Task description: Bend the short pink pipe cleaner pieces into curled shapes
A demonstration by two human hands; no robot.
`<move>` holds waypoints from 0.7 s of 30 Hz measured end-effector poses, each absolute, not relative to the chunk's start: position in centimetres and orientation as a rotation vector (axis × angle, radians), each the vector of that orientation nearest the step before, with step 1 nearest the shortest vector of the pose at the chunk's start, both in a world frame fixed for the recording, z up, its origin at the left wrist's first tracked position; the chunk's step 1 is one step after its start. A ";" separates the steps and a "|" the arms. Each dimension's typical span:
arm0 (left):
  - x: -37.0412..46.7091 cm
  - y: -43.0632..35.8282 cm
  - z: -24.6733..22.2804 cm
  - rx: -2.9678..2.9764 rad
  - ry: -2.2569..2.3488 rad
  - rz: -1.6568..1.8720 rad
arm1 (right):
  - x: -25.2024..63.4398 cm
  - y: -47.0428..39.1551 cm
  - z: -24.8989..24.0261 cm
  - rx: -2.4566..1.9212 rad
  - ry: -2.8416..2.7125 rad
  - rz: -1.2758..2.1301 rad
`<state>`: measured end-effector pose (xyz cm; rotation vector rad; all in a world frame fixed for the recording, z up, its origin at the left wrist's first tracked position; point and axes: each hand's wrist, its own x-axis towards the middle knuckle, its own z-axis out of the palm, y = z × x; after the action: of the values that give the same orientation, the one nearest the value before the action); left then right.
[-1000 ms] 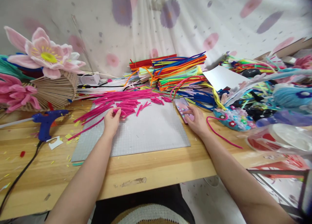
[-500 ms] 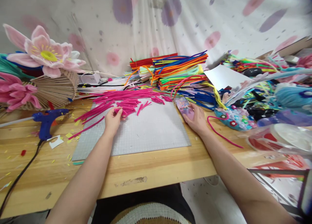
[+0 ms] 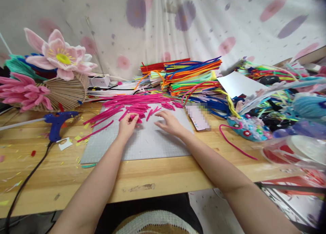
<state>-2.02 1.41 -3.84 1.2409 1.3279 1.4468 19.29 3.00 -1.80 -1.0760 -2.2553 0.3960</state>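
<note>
My left hand (image 3: 126, 128) is closed in a pinch on a small magenta pipe cleaner piece (image 3: 134, 117) over the grey cutting mat (image 3: 150, 148). My right hand (image 3: 170, 122) hovers over the mat a little to the right, fingers apart and nothing in them. Behind both hands lies a heap of long magenta pipe cleaners (image 3: 134, 99), with shorter cut stems (image 3: 139, 108) in front. Small looped magenta pieces (image 3: 167, 106) rest near the mat's back edge. A phone (image 3: 197, 116), partly blurred out, lies at the mat's right edge, apart from my right hand.
To the left are a blue glue gun (image 3: 57, 123) with a black cord and a pink fuzzy flower (image 3: 61, 56). Bundles of coloured pipe cleaners (image 3: 193, 74) are stacked at the back. On the right stand a flowered blue craft piece (image 3: 251, 128) and a clear plastic-wrapped tub (image 3: 292, 151).
My right hand has let go of the phone and moved left over the mat. The phone now lies on the table. My left hand still pinches the magenta piece; the view has shifted slightly.
</note>
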 end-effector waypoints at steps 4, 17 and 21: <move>-2.1 1.5 -4.1 1.269 1.302 1.402 | 14.9 3.7 -3.0 -0.970 -2.319 0.497; -1.4 1.2 -3.3 1.289 1.298 1.292 | 14.8 3.3 -4.2 -1.057 -2.109 0.588; -0.9 1.0 -3.1 1.212 1.221 1.277 | 14.9 2.9 -3.9 -0.966 -2.169 0.639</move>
<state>-0.91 0.97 -3.05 1.2125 1.2211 1.2767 14.85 2.93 -3.87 -0.9665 -2.1693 0.6392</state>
